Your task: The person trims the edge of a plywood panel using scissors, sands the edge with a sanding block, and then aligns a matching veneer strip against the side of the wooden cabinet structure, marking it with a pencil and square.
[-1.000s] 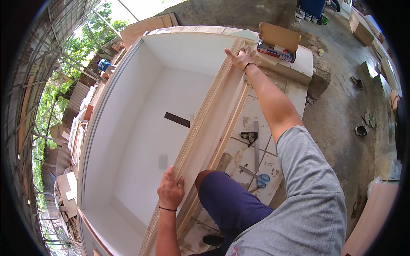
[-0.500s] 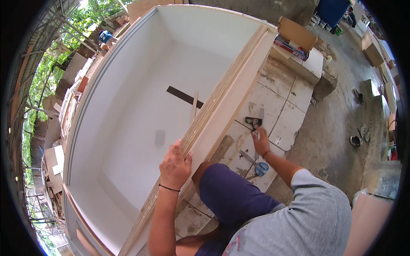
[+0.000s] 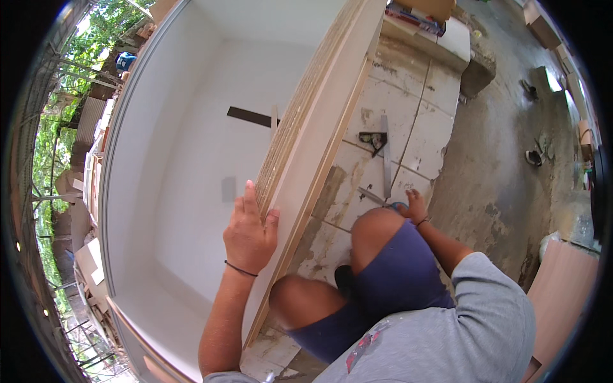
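My left hand (image 3: 251,235) rests on the upper edge of a long pale wooden side (image 3: 305,150) of a large white box-shaped cabinet (image 3: 191,127). Its fingers are stretched out and the thumb stands apart. Down by the tiled floor, my right hand (image 3: 415,205) is at the blue handles of a pair of scissors (image 3: 377,198), fingers apart; my knee hides part of the handles. Just beyond the scissors lies a combination square (image 3: 386,156) with a black head and a steel blade.
Inside the cabinet lie a dark flat strip (image 3: 249,117), a thin wooden strip (image 3: 274,119) and a small grey rectangle (image 3: 228,189). A cardboard box (image 3: 424,11) stands on a ledge at the far right. A pinkish board (image 3: 565,300) is at the lower right.
My right hand has moved from the combination square to the scissors' handles. My right knee has come into view beside them. The left hand stays on the wooden edge, its fingers straighter.
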A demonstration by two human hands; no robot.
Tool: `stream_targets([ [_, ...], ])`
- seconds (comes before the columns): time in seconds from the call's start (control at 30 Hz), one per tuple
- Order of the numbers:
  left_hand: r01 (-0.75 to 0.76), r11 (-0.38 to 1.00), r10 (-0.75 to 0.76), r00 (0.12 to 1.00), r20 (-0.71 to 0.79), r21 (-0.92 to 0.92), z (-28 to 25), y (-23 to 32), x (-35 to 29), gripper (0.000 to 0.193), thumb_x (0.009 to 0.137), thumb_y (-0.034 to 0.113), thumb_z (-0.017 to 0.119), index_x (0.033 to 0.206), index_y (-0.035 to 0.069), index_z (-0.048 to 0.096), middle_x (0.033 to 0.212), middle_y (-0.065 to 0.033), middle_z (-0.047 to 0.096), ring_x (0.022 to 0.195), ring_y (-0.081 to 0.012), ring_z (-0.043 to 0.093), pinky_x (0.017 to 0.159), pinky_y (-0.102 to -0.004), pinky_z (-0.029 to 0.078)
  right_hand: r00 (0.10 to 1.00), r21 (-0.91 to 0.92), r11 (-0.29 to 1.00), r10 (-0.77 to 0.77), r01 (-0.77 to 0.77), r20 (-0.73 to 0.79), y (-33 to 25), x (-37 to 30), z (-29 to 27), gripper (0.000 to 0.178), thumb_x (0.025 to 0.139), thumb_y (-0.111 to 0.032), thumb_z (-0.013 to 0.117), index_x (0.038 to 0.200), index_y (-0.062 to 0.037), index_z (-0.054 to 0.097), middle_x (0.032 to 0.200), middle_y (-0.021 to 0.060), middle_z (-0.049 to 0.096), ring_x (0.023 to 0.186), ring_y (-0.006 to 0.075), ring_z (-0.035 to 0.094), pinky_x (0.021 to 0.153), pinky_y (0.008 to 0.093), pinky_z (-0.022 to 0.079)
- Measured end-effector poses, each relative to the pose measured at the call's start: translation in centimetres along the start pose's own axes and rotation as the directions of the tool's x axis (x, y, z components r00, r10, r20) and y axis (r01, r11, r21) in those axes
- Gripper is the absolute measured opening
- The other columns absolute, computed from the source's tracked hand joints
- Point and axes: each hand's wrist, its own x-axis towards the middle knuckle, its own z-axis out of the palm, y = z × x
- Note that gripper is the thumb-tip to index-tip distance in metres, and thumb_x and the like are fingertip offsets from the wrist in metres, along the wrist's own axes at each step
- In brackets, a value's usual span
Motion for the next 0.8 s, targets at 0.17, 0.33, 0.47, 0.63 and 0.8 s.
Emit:
stream_targets([
  [0.17,0.14,0.842,-0.038,0.979,0.203,-0.521,-1.1,-3.9,-0.5,0.046,0.1,0.033,0.045,0.132,0.0,0.047,0.116,-0.0174,0.059,0.102,-0.0226,0.06,0.09,-0.0315,0.045,0.927,-0.299,0.934,-0.276,0.196,-0.254,5.8,-4.8,3.5,0.054,0.08,-0.045,0.066,0.115,-0.0054,0.058,0.118,0.017,0.058,0.112,0.0297,0.055,0.091,0.0441,0.047],
  [0.33,0.331,0.69,-0.04,0.905,0.423,-0.644,-1.5,-4.5,-0.4,0.047,0.1,0.037,0.049,0.13,0.0,0.046,0.112,-0.0059,0.058,0.103,-0.0112,0.052,0.09,-0.0279,0.043,0.998,-0.097,0.995,-0.03,0.036,0.057,5.3,-6.0,7.7,0.05,0.08,-0.046,0.066,0.109,-0.0065,0.058,0.112,0.0149,0.058,0.107,0.0286,0.056,0.088,0.0438,0.047],
  [0.47,0.338,0.655,-0.034,0.907,0.42,-0.676,-1.3,-5.4,-0.2,0.051,0.098,0.039,0.052,0.131,0.0,0.045,0.113,-0.0065,0.058,0.104,-0.0116,0.052,0.091,-0.028,0.043,0.991,-0.028,0.999,0.036,-0.033,0.128,5.6,-7.3,7.1,0.048,0.08,-0.048,0.066,0.105,-0.0073,0.059,0.107,0.0133,0.059,0.103,0.0277,0.057,0.086,0.0436,0.048],
  [0.63,0.176,0.773,0.023,0.953,0.303,-0.61,-0.2,-6.0,0.2,0.052,0.094,0.04,0.057,0.128,0.002,0.047,0.111,-0.0064,0.059,0.103,-0.0123,0.052,0.09,-0.0281,0.043,0.961,0.071,0.975,0.193,-0.211,0.2,8.9,-12.3,3.2,0.045,0.08,-0.049,0.066,0.099,-0.0084,0.059,0.1,0.0112,0.06,0.097,0.0265,0.059,0.083,0.0433,0.048],
  [0.8,0.163,0.742,0.064,0.949,0.31,-0.65,-0.2,-5.9,0.0,0.05,0.094,0.04,0.059,0.123,0.001,0.049,0.103,-0.0084,0.062,0.096,-0.0146,0.056,0.085,-0.0298,0.045,0.903,0.225,0.88,0.373,-0.417,0.214,11.5,-15.0,-4.5,0.043,0.08,-0.05,0.066,0.093,-0.0095,0.059,0.094,0.0092,0.061,0.092,0.0254,0.06,0.081,0.0431,0.049],
])
